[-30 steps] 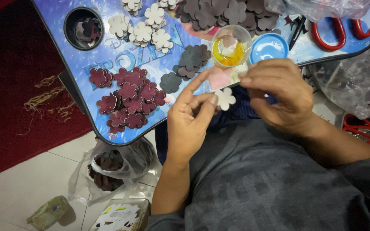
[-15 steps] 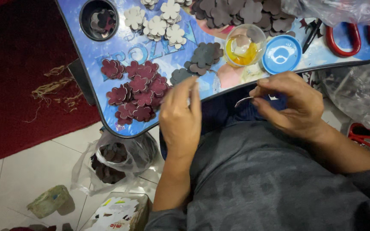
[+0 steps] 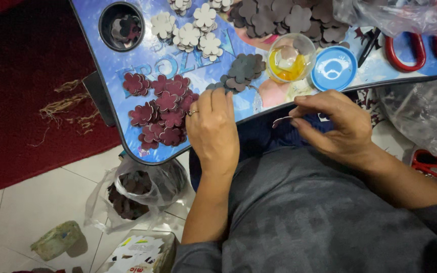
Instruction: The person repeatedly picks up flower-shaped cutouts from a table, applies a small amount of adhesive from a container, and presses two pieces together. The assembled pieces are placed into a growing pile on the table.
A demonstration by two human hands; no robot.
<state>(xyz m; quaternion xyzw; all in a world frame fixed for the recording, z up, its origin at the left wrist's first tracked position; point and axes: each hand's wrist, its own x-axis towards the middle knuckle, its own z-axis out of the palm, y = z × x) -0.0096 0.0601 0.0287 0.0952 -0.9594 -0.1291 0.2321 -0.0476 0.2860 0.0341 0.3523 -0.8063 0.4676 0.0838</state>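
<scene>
Item: lap tray (image 3: pixel 102 81), mid-assembly. Right hand (image 3: pixel 337 126) pinches thin flower piece (image 3: pixel 280 121) at tray's 6 o'clock edge. Left hand (image 3: pixel 213 129) flat, empty, beside maroon flowers (image 3: pixel 163 108). Next probably needs glue cup (image 3: pixel 287 59), 12 o'clock.

Small blue lap table (image 3: pixel 102 76) with printed top, spanning the upper frame. On it: cluster of maroon flower-shaped cutouts (image 3: pixel 162 108) at centre left; cream flower cutouts (image 3: pixel 190 28) above them; dark grey flower cutouts, one small stack (image 3: pixel 244 71) at centre and a larger heap (image 3: pixel 289 17) along the top edge; round black cup (image 3: pixel 121 26), upper left, holding more cutouts; clear cup of yellow glue (image 3: pixel 290 58); blue lid (image 3: pixel 334 68) just beside it; red-handled scissors (image 3: pixel 405 50), upper right. Left hand (image 3: pixel 213 131), ring on one finger, rests palm-down at the table's near edge, touching the maroon cluster. Right hand (image 3: pixel 332 126) pinches a thin pale flower piece (image 3: pixel 280 121), seen edge-on. Clear plastic bag of dark cutouts (image 3: pixel 132 189) on the floor, lower left.
</scene>
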